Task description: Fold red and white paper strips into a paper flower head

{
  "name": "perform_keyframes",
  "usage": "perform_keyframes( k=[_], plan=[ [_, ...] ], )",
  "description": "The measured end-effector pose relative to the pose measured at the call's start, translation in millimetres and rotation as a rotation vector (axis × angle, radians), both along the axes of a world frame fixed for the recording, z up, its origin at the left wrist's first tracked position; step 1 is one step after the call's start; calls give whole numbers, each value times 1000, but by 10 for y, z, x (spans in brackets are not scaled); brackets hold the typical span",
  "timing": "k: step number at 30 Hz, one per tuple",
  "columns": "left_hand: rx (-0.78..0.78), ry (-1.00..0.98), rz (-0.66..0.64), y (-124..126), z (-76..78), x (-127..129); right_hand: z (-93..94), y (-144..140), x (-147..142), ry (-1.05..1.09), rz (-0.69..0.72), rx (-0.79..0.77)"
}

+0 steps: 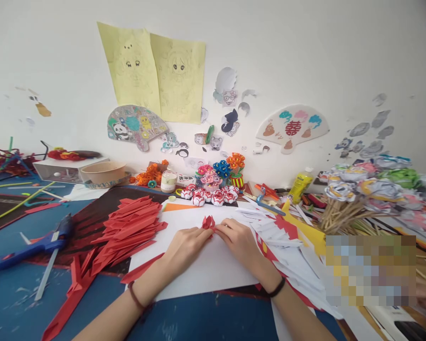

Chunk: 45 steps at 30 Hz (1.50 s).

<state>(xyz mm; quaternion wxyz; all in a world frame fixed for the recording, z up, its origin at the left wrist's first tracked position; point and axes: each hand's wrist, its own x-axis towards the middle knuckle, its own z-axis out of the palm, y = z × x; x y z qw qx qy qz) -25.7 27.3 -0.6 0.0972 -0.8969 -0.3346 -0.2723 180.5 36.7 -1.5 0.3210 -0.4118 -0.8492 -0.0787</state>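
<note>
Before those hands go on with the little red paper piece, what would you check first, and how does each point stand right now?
1. Both hands on the red folded paper piece: left hand and right hand pinch it from either side. Ok.
2. White sheet lies flat beneath the hands. Ok.
3. Stack of red folded strips lies close by the left hand. Ok.
4. Glue gun lies apart from the hands. Ok.
5. Whether the glue gun is hot: cannot tell.
6. White paper strips crowd the right wrist. Not ok.

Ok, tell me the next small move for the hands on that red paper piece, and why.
Probably press the next fold flat. Both the left hand and right hand pinch the small red folded piece over the white sheet, and it looks unfinished next to the red and white flowers behind.
</note>
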Motion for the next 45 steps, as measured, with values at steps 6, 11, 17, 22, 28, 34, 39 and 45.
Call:
perform_keyframes(
  k=[6, 11, 17, 22, 28, 34, 39, 45],
  plan=[
    [-37, -86, -2, 30, -38, -4, 11, -4, -6, -53, 64, 233],
    [-74, -101, -19, 44, -53, -14, 24, -16, -24, -39, 99, 257],
    [-92, -92, -38, 24, -24, -9, 20, -11, 3, -64, 122, 218],
    [-88, -85, -49, 14, -9, -11, 18, -4, 19, -51, 143, 186],
    [-84, -88, -46, 27, -27, -24, 40, -16, 20, -21, 181, 138],
    [-84, -105, -46, 26, -34, -20, 65, -17, 28, -24, 198, 109],
    [-84, -115, -48, 25, -28, -16, 86, -24, 27, -42, 197, 120],
    [-71, -135, -56, 29, -42, -17, 91, -50, 9, -53, 180, 146]
  ],
)
